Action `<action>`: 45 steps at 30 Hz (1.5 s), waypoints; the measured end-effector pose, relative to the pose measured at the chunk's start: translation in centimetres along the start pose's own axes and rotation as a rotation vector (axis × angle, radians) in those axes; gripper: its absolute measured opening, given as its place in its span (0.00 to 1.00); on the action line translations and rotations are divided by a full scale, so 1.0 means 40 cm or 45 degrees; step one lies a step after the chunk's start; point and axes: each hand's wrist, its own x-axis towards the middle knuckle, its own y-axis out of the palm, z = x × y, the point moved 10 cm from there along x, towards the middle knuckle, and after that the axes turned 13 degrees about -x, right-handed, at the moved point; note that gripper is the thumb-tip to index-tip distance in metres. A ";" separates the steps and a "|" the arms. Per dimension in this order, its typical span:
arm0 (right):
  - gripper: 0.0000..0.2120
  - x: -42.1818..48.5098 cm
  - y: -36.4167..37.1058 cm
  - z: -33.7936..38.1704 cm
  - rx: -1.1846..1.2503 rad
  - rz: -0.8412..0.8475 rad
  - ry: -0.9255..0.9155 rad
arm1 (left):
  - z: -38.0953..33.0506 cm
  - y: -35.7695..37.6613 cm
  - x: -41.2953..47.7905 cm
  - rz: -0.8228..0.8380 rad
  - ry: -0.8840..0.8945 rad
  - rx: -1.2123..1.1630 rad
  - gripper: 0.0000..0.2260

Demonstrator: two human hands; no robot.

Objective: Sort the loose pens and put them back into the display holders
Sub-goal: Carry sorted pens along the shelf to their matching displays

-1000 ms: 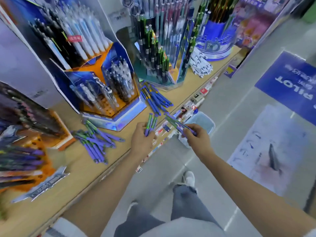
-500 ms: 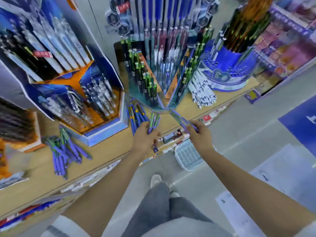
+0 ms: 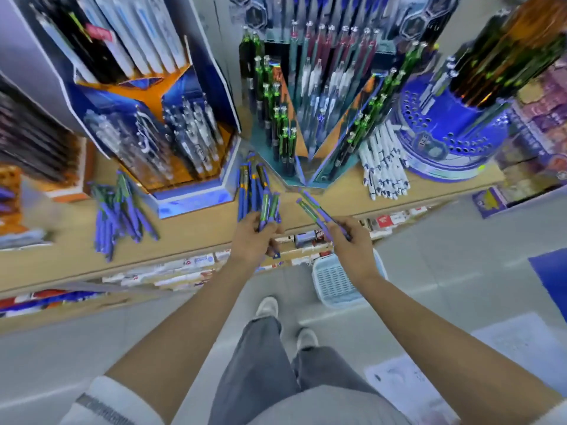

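My left hand [image 3: 253,239] grips a small bunch of green-and-purple pens [image 3: 269,208] pointing up, just over a loose pile of blue pens [image 3: 250,187] on the wooden shelf [image 3: 196,237]. My right hand [image 3: 352,243] holds two purple-green pens [image 3: 316,211] slanting up-left toward the teal display holder [image 3: 294,139], whose slots carry green pens. A second loose pile of purple pens [image 3: 119,210] lies at the left, in front of the orange-and-blue display holder [image 3: 171,142]. White pens [image 3: 383,164] lie loose by the round blue holder [image 3: 454,130].
A pale blue plastic basket [image 3: 337,283] sits on the floor below my right hand. Price labels run along the shelf's front edge [image 3: 184,265]. My legs and shoes [image 3: 267,306] stand close to the shelf. More pen racks fill the far left.
The view has swung so the teal holder now sits straight ahead. Both hands keep their pens and have come closer to that holder's base.
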 end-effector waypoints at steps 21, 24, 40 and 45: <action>0.08 -0.142 0.696 0.372 0.021 0.382 -0.218 | -0.120 -0.758 -0.022 -0.456 0.138 0.063 0.01; 0.06 -0.140 0.745 0.403 0.064 0.291 -0.155 | -0.139 -0.815 0.017 -0.401 0.147 0.149 0.04; 0.18 -0.093 0.855 0.466 -0.265 0.225 -0.225 | -0.163 -0.853 0.135 -0.200 0.008 0.134 0.15; 0.25 -0.102 0.865 0.480 -0.599 0.206 -0.409 | -0.200 -0.842 0.127 -0.184 0.156 0.146 0.14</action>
